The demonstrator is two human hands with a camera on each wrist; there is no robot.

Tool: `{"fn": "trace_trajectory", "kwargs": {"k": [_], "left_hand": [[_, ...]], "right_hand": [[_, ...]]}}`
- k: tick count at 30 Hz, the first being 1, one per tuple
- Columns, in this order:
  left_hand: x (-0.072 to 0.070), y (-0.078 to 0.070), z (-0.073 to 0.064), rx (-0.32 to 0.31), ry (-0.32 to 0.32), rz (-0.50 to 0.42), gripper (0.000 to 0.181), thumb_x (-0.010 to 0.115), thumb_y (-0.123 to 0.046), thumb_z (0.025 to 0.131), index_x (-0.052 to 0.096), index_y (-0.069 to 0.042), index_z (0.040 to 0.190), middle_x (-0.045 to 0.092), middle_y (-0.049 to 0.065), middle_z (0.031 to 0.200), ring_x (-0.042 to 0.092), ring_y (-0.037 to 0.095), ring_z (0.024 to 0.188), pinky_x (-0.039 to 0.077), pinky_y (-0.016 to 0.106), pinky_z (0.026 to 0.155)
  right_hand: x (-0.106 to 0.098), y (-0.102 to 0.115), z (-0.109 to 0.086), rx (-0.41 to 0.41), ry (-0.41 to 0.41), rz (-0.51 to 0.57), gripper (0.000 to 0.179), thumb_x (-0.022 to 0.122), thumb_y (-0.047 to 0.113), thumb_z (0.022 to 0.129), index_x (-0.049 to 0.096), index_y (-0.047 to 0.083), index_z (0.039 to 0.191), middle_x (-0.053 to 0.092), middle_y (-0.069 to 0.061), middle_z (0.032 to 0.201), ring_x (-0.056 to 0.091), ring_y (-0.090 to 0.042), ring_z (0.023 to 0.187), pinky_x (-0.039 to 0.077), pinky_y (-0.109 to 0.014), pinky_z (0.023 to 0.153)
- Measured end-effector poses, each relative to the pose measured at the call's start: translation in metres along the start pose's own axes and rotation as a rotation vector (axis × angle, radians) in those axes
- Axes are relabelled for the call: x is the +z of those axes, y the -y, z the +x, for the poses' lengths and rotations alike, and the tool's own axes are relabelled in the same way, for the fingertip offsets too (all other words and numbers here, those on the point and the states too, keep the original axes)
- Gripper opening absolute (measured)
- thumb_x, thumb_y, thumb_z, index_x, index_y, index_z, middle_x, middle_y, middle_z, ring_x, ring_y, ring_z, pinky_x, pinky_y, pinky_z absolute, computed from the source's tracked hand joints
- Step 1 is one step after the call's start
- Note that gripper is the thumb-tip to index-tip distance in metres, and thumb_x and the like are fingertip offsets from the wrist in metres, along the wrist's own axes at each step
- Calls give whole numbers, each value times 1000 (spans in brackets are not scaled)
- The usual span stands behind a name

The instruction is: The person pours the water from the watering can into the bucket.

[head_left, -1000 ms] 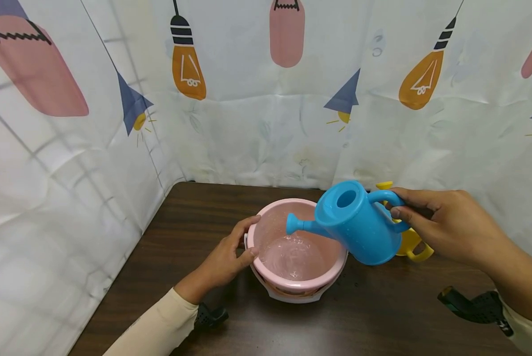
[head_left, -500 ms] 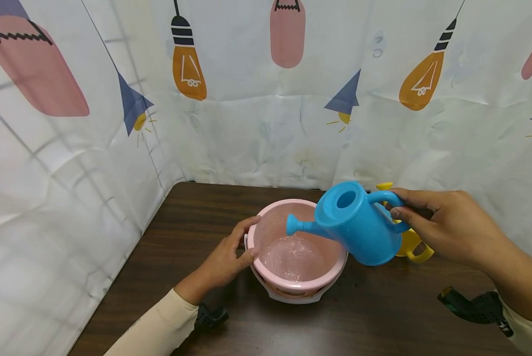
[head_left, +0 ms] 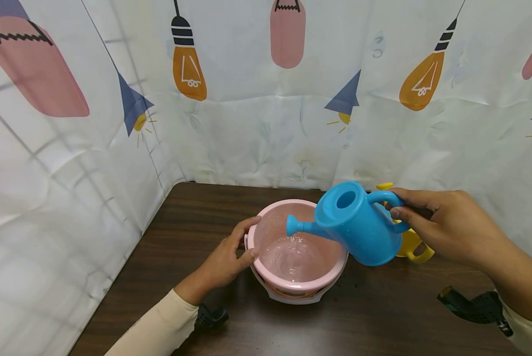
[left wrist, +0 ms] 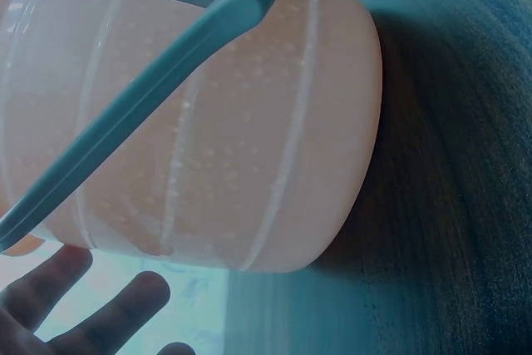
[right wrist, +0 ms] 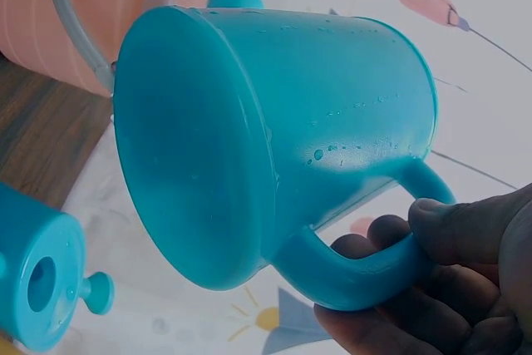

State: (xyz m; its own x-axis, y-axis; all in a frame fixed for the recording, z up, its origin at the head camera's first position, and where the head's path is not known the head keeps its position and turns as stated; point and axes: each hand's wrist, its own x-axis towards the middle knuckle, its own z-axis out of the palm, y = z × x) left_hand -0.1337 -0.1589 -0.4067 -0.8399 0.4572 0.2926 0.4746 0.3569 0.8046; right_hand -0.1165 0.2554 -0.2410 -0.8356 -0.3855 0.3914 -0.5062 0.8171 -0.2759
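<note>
My right hand [head_left: 453, 227] grips the handle of a blue watering can [head_left: 359, 227], its fingers curled round it in the right wrist view. The can is tilted, with its spout [head_left: 294, 225] over a pink bucket [head_left: 299, 286]. Rippled, splashing water [head_left: 288, 257] lies in the bucket; drops cling to the can [right wrist: 332, 114]. At the bucket's left rim my left hand [head_left: 226, 257] holds on, thumb on the near side and a fingertip farther back. Several fingers [left wrist: 125, 313] extend beside the bucket wall [left wrist: 224, 139] in the left wrist view.
Behind the held can stands a yellow watering can [head_left: 419, 253]. Another blue watering can [right wrist: 37, 268] shows in the right wrist view. The bucket's pale handle [left wrist: 158, 89] hangs along its side. A patterned white sheet [head_left: 257, 138] borders the dark wooden table [head_left: 195, 207] behind and left.
Both hands, the can and the bucket keep their places. Only the ripples and splashes on the water in the bucket vary.
</note>
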Motion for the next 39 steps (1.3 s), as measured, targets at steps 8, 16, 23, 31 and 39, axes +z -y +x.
{"fn": "trace_trajectory", "kwargs": {"k": [8, 16, 23, 31, 39], "left_hand": [[0, 0, 0, 6, -3, 4, 66, 59, -35, 100, 30, -26, 158, 55, 9, 138, 62, 25, 114, 51, 47, 93], [0, -1, 0, 2, -2, -2, 66, 59, -35, 100, 30, -26, 158, 55, 9, 138, 62, 25, 114, 51, 49, 93], [0, -1, 0, 1, -1, -4, 66, 58, -38, 100, 30, -26, 159, 55, 9, 138, 62, 25, 115, 50, 49, 94], [0, 0, 0, 6, -8, 2, 65, 58, -38, 100, 31, -24, 158, 57, 10, 135, 64, 25, 111, 51, 49, 92], [0, -1, 0, -2, -8, 13, 66, 59, -38, 100, 31, -26, 158, 56, 8, 136, 62, 24, 113, 51, 49, 93]], "right_hand": [[0, -1, 0, -8, -3, 3, 47, 79, 10, 90, 65, -5, 133, 74, -21, 103, 46, -4, 51, 34, -27, 43], [-1, -1, 0, -4, 1, 7, 46, 78, 9, 91, 65, -4, 133, 75, -17, 98, 43, -4, 49, 33, -27, 43], [0, -1, 1, 1, 9, 6, 46, 78, 9, 91, 65, -5, 133, 75, -15, 95, 43, -4, 48, 33, -27, 43], [0, -1, 1, -4, 8, 5, 45, 77, 9, 91, 65, -5, 133, 75, -14, 95, 46, -3, 50, 34, -27, 44], [0, -1, 2, 9, 11, 0, 45, 78, 10, 91, 66, -5, 132, 75, -16, 95, 47, -4, 51, 34, -27, 44]]}}
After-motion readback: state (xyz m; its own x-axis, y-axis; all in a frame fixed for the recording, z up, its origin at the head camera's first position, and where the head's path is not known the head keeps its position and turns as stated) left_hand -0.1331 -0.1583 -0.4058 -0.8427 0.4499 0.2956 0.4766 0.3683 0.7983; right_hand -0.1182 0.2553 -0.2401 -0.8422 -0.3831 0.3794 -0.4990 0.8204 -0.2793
